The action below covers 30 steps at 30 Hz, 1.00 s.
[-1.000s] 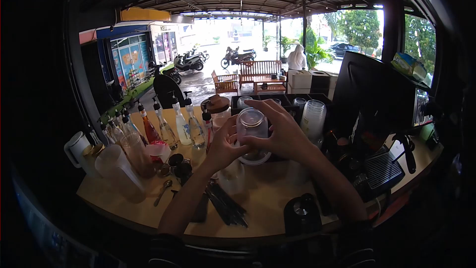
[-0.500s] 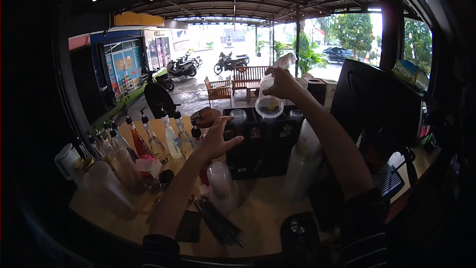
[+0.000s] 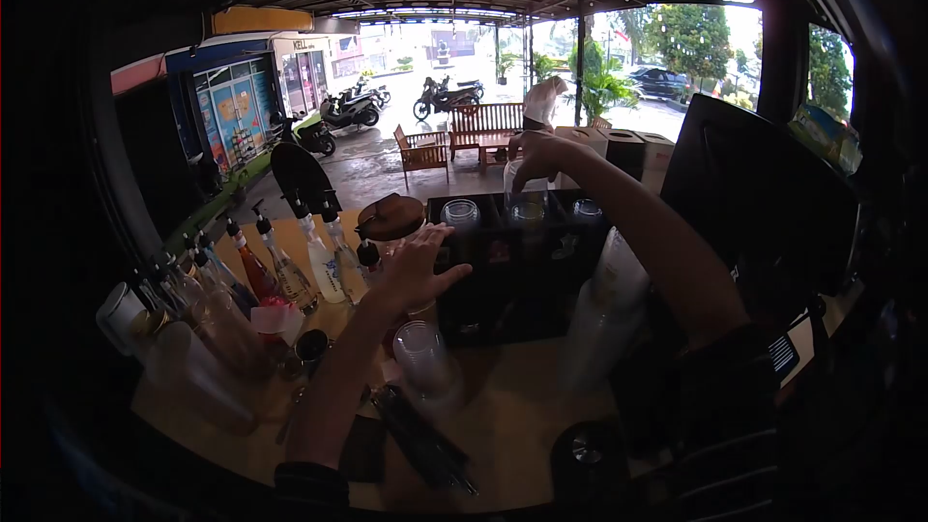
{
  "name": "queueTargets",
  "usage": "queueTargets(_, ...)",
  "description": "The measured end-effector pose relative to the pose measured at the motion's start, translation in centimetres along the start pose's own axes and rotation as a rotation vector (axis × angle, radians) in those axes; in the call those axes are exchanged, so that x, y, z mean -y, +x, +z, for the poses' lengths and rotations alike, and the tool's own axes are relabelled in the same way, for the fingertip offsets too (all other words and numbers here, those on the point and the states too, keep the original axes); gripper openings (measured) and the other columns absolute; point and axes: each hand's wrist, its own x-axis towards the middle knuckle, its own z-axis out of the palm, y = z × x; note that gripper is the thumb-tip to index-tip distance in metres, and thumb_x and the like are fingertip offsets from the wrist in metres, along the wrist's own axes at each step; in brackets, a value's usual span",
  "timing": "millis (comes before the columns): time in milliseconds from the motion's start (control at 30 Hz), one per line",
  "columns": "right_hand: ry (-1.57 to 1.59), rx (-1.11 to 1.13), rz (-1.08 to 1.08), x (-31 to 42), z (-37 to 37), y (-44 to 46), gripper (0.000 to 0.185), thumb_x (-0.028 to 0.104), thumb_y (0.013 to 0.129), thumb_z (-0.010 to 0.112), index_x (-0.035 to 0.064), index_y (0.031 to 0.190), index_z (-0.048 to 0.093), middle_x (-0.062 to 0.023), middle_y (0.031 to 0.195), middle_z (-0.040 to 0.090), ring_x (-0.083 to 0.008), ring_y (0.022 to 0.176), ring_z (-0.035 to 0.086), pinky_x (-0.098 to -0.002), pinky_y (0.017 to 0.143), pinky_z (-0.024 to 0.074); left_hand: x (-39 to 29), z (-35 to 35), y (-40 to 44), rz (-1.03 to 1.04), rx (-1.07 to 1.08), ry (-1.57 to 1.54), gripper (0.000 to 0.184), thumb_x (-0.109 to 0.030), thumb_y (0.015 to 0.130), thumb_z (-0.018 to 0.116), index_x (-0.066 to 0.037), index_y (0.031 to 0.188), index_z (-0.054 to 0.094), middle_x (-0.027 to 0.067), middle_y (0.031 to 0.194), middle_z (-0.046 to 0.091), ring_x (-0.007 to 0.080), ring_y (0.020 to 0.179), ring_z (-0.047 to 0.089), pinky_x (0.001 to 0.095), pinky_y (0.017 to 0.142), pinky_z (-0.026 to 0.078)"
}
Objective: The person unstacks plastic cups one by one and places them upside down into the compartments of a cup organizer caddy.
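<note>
Head view: your right hand (image 3: pixel 538 155) grips a clear plastic cup (image 3: pixel 525 195) at the black organizer (image 3: pixel 503 266), your left hand (image 3: pixel 414 266) open beside it.

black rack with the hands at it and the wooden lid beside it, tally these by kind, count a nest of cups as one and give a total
left hand: 1
right hand: 1
clear cups, at rack top, nests as one: 3
wooden lid: 1
rack: 1
total: 7
</note>
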Motion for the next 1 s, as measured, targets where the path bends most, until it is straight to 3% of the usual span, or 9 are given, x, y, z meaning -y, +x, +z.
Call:
queueTargets(100,-0.103,0.085,-0.002,0.2,0.8,-0.1,0.076,0.024,0.052,0.085,0.0059,0.116,0.049,-0.0171,0.115,0.05,-0.0291,0.095,0.059,-0.0362,0.059,0.0582,0.2,0.0,0.0,-0.026,0.04,0.002,0.072,-0.052,0.077,0.059,-0.003,0.126,0.043,0.0181,0.133,0.042,0.0301,0.128,0.034,0.0505,0.103,0.027)
queueTargets(367,-0.338,0.2,0.021,0.9,2.8,-0.2,0.072,0.024,0.053,0.085,0.0053,0.113,0.05,-0.016,0.115,0.05,-0.0291,0.094,0.06,-0.0339,0.056,0.0585,0.4,0.3,-0.1,0.001,0.014,0.02,0.073,-0.052,0.075,0.062,-0.001,0.124,0.045,0.0196,0.131,0.044,0.0311,0.126,0.037,0.0531,0.102,0.026)
queueTargets(400,-0.425,0.165,-0.068,0.5,3.2,0.1,0.067,0.036,0.053,0.083,0.0028,0.105,0.058,-0.0147,0.109,0.057,-0.0279,0.095,0.06,-0.0347,0.069,0.0538,0.2,0.2,-0.2,-0.001,0.003,0.022,0.073,-0.051,0.074,0.062,-0.001,0.124,0.045,0.0199,0.131,0.044,0.0311,0.126,0.037,0.0528,0.102,0.026)
queueTargets(467,-0.512,0.132,-0.159,-0.2,3.9,0.8,0.067,0.048,0.054,0.08,0.0002,0.098,0.065,-0.0135,0.103,0.063,-0.0267,0.096,0.06,-0.0355,0.081,0.0492,-0.1,0.0,-0.3,0.013,-0.005,0.037,0.071,-0.047,0.075,0.064,0.0,0.123,0.044,0.0211,0.131,0.044,0.0333,0.125,0.038,0.0487,0.102,0.029)
queueTargets(500,-0.512,0.148,-0.167,-0.4,4.2,1.1,0.066,0.048,0.054,0.08,0.0,0.097,0.065,-0.0133,0.102,0.064,-0.0263,0.095,0.06,-0.0348,0.081,0.0494,-0.3,-0.2,-0.3,0.028,-0.015,0.055,0.069,-0.042,0.075,0.067,0.002,0.123,0.044,0.0223,0.13,0.043,0.0355,0.124,0.039,0.0445,0.102,0.032)
queueTargets(767,-0.55,0.215,-0.106,0.6,4.7,0.8,0.064,0.044,0.055,0.082,-0.0001,0.098,0.065,-0.0122,0.1,0.065,-0.0246,0.097,0.061,-0.0333,0.083,0.0497,-1.0,-0.1,-0.5,0.034,-0.076,0.075,0.069,-0.044,0.076,0.065,0.002,0.122,0.043,0.0236,0.128,0.045,0.0364,0.122,0.041,0.042,0.101,0.034)
queueTargets(833,-0.531,0.237,-0.051,1.7,3.7,-0.8,0.053,0.032,0.061,0.079,-0.0038,0.096,0.062,-0.0161,0.097,0.063,-0.0252,0.087,0.064,-0.0325,0.063,0.0564,-0.7,-0.1,-0.4,0.026,-0.095,0.118,0.069,-0.044,0.077,0.064,0.003,0.123,0.042,0.0241,0.127,0.045,0.0367,0.121,0.041,0.042,0.1,0.035)
queueTargets(900,-0.572,0.277,-0.07,1.8,3.4,0.0,0.054,0.03,0.061,0.079,-0.0026,0.1,0.061,-0.0178,0.101,0.062,-0.0269,0.088,0.064,-0.0353,0.069,0.054,-0.4,-0.3,-0.4,-0.036,-0.072,-0.054,0.068,-0.043,0.08,0.062,0.001,0.127,0.038,0.0244,0.125,0.047,0.0356,0.119,0.045,0.0397,0.097,0.037)
queueTargets(1000,-0.653,0.017,-0.155,2.4,2.4,-0.4,0.05,0.025,0.062,0.073,-0.0033,0.101,0.059,-0.0174,0.097,0.064,-0.028,0.087,0.064,-0.0371,0.071,0.0526,-2.8,-3.4,-1.8,-0.058,-0.1,-0.292,0.066,-0.041,0.083,0.059,-0.001,0.13,0.036,0.0231,0.125,0.047,0.0349,0.118,0.045,0.0412,0.097,0.036)
